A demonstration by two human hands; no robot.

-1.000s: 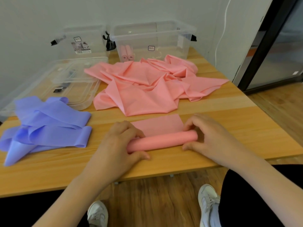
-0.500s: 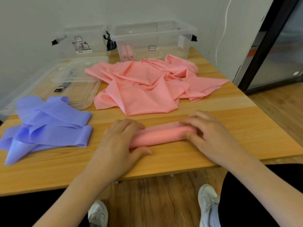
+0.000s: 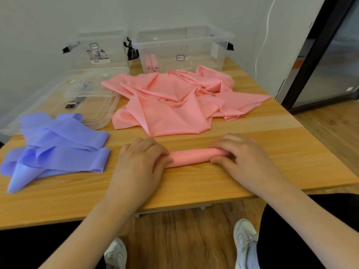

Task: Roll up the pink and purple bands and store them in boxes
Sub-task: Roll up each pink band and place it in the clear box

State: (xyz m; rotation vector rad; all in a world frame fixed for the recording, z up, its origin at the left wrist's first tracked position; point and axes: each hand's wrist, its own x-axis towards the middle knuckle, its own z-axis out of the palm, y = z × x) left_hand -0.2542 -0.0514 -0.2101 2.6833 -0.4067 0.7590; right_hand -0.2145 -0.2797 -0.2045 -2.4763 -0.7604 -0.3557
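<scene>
A pink band rolled into a tight cylinder (image 3: 191, 157) lies across the wooden table (image 3: 194, 183) near its front edge. My left hand (image 3: 138, 162) grips its left end with fingers curled over it. My right hand (image 3: 243, 155) holds its right end, thumb below and fingers on top. Behind the roll lies a crumpled pile of pink bands (image 3: 174, 101). Loose purple bands (image 3: 54, 148) are heaped at the left. At the back, the right clear box (image 3: 204, 47) holds two pink rolls (image 3: 152, 63); the left clear box (image 3: 97, 49) stands beside it.
Two clear box lids (image 3: 81, 101) lie stacked at the back left, next to the purple bands. A white wall runs behind the boxes and a white cable (image 3: 262, 45) hangs at the right. The table's right edge drops to a wooden floor by a dark door frame (image 3: 314, 53).
The flat pink tail that lay behind the roll has been wound in. Both hands rolled the band forward, away from me, and it is now a complete cylinder.
</scene>
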